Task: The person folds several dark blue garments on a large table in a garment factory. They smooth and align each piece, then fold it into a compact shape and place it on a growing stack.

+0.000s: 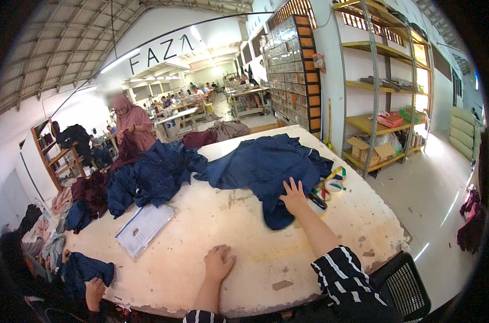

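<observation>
My right hand [294, 198] rests on the front of a crumpled navy-blue garment [264, 157], fingers spread. A lower flap of this cloth hangs toward me beside the wrist. Just right of that hand lie a yellow measuring tape [334, 173], a roll of tape [335, 185] and a dark-handled tool [317, 200], partly hidden by cloth and hand. My left hand [219, 263] lies palm down on the worn white tabletop [212, 218], thumb apart and nothing in it. Farther left, a clear plastic document sleeve [144, 230] with printed sheets sits partly under a heap of navy garments [159, 169].
At lower left, another person's hand [95, 291] holds navy cloth [87, 268] at the table edge. Across the table a person [133, 119] handles maroon fabric [125, 149]. A metal shelf rack [373, 89] stands right, a black plastic basket [406, 284] near my right side.
</observation>
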Tool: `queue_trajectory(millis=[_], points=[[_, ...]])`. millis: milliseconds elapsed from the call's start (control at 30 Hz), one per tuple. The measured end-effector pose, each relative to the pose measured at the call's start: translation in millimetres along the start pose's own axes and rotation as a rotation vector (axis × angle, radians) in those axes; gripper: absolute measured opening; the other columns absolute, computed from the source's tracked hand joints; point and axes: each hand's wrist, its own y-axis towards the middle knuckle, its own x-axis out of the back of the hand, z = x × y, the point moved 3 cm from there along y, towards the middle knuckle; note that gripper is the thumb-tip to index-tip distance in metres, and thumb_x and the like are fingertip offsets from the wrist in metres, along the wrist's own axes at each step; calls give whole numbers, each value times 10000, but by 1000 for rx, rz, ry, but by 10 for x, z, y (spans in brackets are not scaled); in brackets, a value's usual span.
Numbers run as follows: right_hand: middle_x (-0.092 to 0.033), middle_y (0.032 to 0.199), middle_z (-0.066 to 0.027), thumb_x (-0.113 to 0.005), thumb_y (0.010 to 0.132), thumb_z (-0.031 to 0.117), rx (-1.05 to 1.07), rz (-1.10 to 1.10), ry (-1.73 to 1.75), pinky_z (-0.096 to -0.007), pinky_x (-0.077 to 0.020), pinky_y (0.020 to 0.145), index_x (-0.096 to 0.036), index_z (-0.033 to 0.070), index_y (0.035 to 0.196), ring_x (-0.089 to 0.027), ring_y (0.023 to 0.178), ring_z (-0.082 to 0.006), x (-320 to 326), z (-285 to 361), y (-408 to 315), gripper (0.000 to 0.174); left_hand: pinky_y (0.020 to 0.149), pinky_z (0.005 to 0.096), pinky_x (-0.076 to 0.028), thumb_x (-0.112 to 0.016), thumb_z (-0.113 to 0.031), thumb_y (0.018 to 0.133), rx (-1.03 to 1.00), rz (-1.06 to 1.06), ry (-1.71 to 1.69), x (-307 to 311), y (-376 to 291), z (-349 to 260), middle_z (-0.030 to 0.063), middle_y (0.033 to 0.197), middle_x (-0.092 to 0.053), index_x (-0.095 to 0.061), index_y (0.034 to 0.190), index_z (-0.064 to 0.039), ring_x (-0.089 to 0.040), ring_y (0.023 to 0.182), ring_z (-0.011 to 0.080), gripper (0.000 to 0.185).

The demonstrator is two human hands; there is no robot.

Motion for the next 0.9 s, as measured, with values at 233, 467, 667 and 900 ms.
queue_trajectory(millis=[233,467,667,900], points=[[-629,855,-174,-542,757,99,446,450,738,-427,-481,682,-609,41,930,-611,795,-332,1312,1438,-52,195,840,318,-417,-510,-378,869,448,-343,-1072,-28,-13,730,93,1216,-489,-498,1200,-83,-533,981,201,444],[-590,1023,-122,-745,695,252,466,691,1481,-353,-474,804,-562,47,1080,-584,935,-218,1493,1621,141,474,888,348,-382,-433,-438,898,458,-442,-1178,-9,6,750,119,1291,-424,-356,1322,-92,-487,1056,229,553],[-528,1067,-222,-685,725,228,-188,386,417,-440,-465,829,-455,129,1279,-522,1002,-379,-104,892,231,608,910,321,-369,-487,-174,885,352,-393,-943,67,74,446,117,1271,-435,-402,1267,-9,-452,1078,219,425],[-552,802,-179,-533,660,-1,1025,603,942,-433,-442,723,-608,-7,696,-547,817,-348,1075,1973,-1067,83,1012,429,-270,-570,-224,816,109,-512,-445,309,26,421,189,1315,-383,-391,1285,-14,-365,1207,325,544]])
